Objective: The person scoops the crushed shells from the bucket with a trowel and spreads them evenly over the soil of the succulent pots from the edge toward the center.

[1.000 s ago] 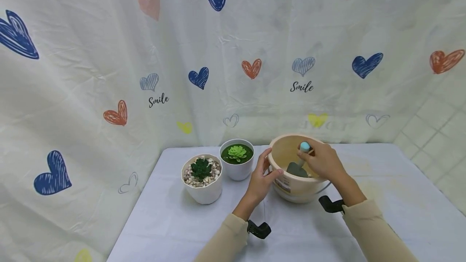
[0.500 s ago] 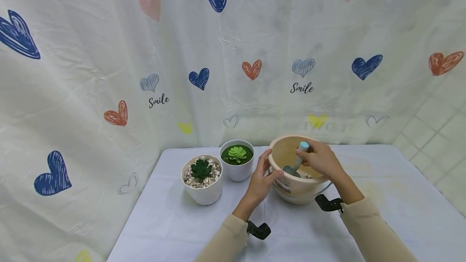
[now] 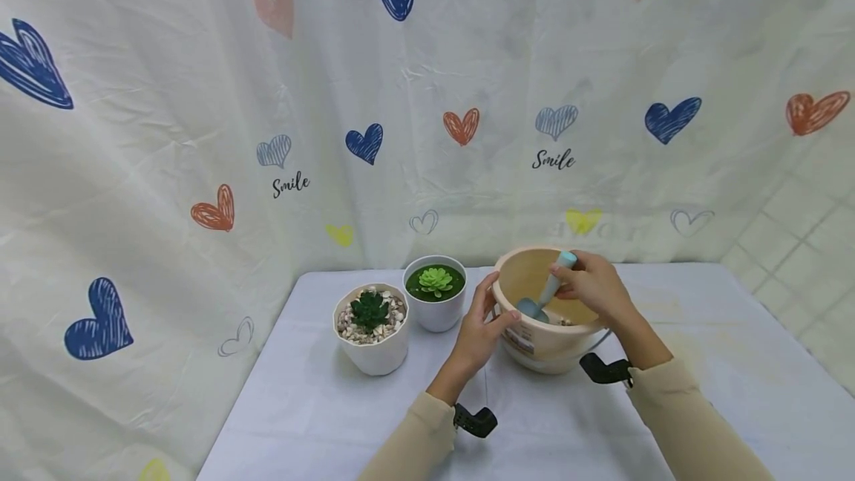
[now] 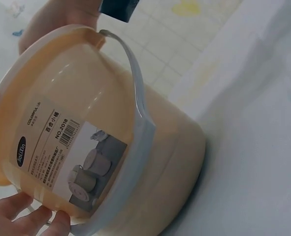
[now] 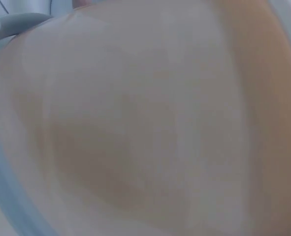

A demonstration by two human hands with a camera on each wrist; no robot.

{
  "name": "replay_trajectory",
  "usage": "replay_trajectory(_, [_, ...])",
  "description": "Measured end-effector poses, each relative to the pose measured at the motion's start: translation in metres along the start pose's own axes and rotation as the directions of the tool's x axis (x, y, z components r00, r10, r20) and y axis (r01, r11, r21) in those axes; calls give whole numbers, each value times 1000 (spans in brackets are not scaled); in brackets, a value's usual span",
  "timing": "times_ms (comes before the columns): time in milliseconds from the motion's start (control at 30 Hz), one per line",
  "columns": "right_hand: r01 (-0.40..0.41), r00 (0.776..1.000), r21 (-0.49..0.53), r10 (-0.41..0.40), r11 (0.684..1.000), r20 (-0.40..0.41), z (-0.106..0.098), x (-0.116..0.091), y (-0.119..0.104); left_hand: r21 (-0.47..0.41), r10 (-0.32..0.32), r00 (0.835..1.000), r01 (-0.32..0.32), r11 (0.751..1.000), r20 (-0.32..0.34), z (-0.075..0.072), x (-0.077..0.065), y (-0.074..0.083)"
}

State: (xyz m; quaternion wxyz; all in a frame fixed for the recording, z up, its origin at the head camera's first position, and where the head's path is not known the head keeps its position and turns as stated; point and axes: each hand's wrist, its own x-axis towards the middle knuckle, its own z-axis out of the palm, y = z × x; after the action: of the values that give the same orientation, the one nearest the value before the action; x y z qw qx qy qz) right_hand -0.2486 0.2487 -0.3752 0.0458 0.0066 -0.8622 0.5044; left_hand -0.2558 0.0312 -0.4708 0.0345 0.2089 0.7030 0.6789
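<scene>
A peach-coloured bucket (image 3: 551, 351) stands upright on the table. My left hand (image 3: 477, 336) holds its left side at the rim, thumb at the front and fingers spread along the wall. The left wrist view shows the bucket's printed label (image 4: 71, 152) and grey handle (image 4: 135, 147). My right hand (image 3: 597, 288) grips a small trowel (image 3: 551, 291) by its pale blue handle. The trowel leans down to the left, its grey-blue blade low inside the bucket. Some small pebbles (image 3: 565, 322) show near the blade; the front wall hides the rest. The bucket's wall (image 5: 135, 123) fills the right wrist view.
Left of the bucket stands a white pot (image 3: 434, 314) with a light green succulent. Nearer and further left is another white pot (image 3: 377, 355), with a dark green succulent among pebbles. A heart-print curtain (image 3: 494, 58) hangs behind the white-covered table (image 3: 320, 421).
The trowel has tilted, its handle end swinging right and its blade shifting left inside the bucket. My right hand has turned with it. My left hand stays on the bucket.
</scene>
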Motion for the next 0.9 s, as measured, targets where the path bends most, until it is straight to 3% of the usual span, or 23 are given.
replay_trajectory(367, [-33,991,130,50,991,-123,-6,-3,0,-8,-3,1000,3,1000,3,-1,-1,1])
replay_trajectory(533, [-31,979,247,79,969,-187,-12,-4,3,-7,-1,1000,1,1000,1,-1,-2,2])
replay_trajectory(667, [-33,974,375,114,926,-197,-18,-4,5,-3,5,1000,-5,1000,4,-1,-2,2])
replay_trajectory(900, [11,968,597,140,802,-206,-30,-10,13,7,11,1000,-11,1000,5,0,-1,0])
